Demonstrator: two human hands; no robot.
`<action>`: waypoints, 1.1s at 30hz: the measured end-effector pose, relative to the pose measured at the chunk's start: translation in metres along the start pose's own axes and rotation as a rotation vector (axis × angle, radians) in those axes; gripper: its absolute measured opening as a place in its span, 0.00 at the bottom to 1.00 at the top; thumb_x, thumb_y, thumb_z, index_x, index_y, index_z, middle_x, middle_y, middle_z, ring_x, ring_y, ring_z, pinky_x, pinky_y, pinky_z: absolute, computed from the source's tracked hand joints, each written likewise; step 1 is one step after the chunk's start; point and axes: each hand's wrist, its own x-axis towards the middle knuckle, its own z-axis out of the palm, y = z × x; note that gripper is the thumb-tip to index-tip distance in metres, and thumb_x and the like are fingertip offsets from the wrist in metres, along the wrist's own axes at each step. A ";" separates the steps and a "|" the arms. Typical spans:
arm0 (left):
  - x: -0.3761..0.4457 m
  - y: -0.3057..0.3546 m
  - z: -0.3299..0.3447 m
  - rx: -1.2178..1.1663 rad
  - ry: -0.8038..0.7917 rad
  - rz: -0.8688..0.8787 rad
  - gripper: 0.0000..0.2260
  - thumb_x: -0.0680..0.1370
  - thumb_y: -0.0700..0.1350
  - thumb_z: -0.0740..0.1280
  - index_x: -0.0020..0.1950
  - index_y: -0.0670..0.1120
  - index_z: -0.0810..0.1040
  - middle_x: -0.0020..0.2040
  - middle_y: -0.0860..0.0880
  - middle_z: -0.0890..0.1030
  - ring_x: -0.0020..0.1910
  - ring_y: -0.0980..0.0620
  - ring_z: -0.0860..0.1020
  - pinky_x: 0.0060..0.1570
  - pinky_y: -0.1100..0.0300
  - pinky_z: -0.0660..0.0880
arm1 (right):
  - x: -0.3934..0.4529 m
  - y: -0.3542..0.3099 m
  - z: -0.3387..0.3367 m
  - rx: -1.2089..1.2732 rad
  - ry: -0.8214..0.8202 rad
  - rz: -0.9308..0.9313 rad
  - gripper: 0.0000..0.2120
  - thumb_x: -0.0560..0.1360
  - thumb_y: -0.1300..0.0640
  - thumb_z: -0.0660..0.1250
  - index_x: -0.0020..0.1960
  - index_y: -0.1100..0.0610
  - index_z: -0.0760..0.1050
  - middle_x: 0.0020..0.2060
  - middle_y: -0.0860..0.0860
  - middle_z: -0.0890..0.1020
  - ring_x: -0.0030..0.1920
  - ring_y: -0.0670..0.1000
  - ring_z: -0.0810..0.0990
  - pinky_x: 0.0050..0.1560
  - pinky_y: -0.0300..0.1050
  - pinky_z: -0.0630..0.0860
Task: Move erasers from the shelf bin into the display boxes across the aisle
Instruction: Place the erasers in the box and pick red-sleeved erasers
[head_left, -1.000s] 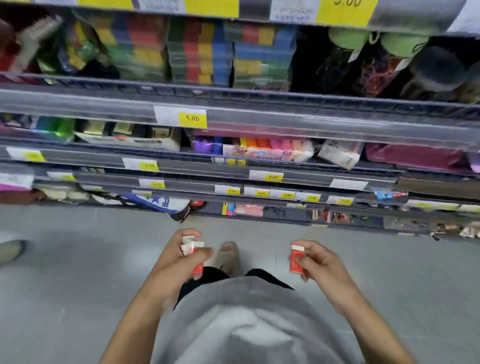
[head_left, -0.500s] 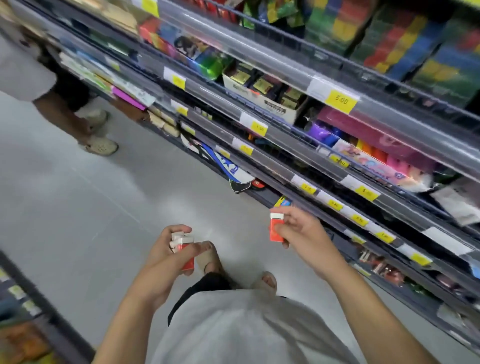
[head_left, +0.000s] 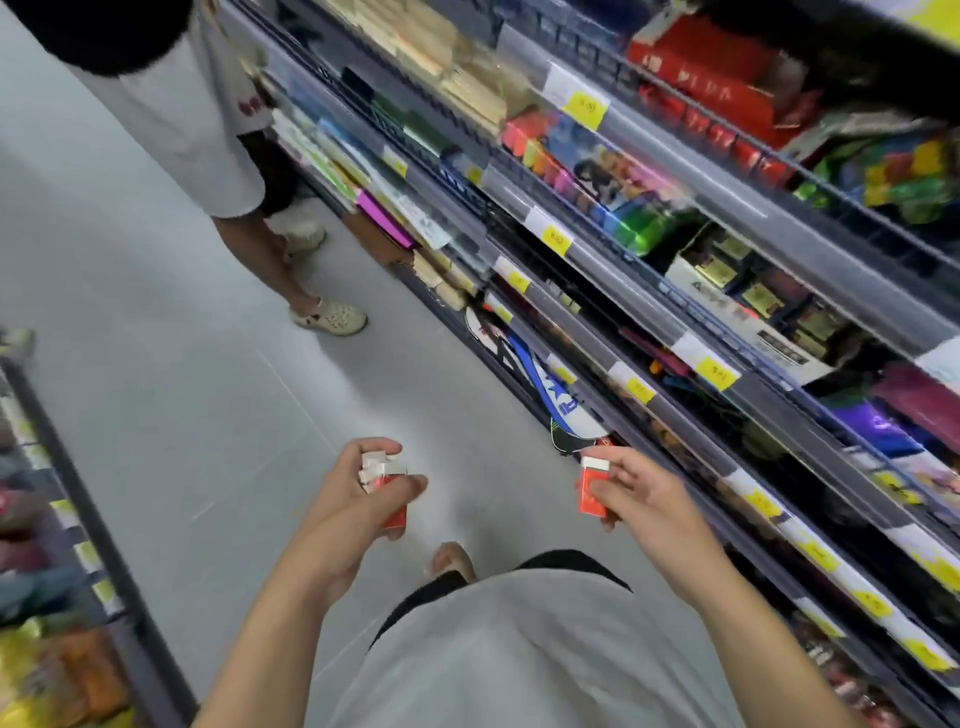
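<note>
Head view, shelves (head_left: 649, 291) right, bystander (head_left: 208, 130) ahead, racket bag (head_left: 550, 400) jutting out

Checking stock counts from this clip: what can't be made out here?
Head view:
- Count of erasers in the left hand: fingers cover the bunch.
- Print on the right hand's eraser: too small.
- Price tags: motion-blurred.
- Display boxes: not identifiable; left shelf blurred, cut off.

Left hand (head_left: 358, 499) gripping several red-and-white sleeved erasers (head_left: 383, 480), right hand (head_left: 641, 496) pinching one red-and-white eraser (head_left: 592, 486), grey aisle floor (head_left: 182, 415), stocked shelves (head_left: 675, 291) alongside
</note>
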 end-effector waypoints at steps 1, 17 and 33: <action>0.008 0.012 -0.005 0.003 -0.003 0.013 0.23 0.63 0.50 0.78 0.56 0.56 0.79 0.35 0.51 0.77 0.30 0.52 0.71 0.32 0.58 0.71 | 0.007 -0.004 0.007 0.011 0.008 0.004 0.12 0.78 0.63 0.68 0.56 0.48 0.81 0.45 0.54 0.85 0.37 0.51 0.77 0.37 0.44 0.74; 0.159 0.143 -0.041 0.064 -0.005 0.053 0.21 0.66 0.46 0.78 0.57 0.53 0.78 0.36 0.50 0.76 0.29 0.51 0.71 0.30 0.59 0.72 | 0.183 -0.099 0.048 0.071 -0.002 0.028 0.14 0.78 0.64 0.66 0.58 0.48 0.80 0.45 0.54 0.85 0.36 0.50 0.77 0.39 0.44 0.75; 0.287 0.320 0.010 0.199 -0.477 0.238 0.21 0.65 0.47 0.79 0.55 0.56 0.80 0.32 0.53 0.76 0.26 0.53 0.71 0.25 0.62 0.70 | 0.230 -0.230 0.056 0.207 0.327 -0.210 0.15 0.77 0.58 0.65 0.59 0.43 0.80 0.49 0.51 0.85 0.46 0.62 0.82 0.46 0.52 0.78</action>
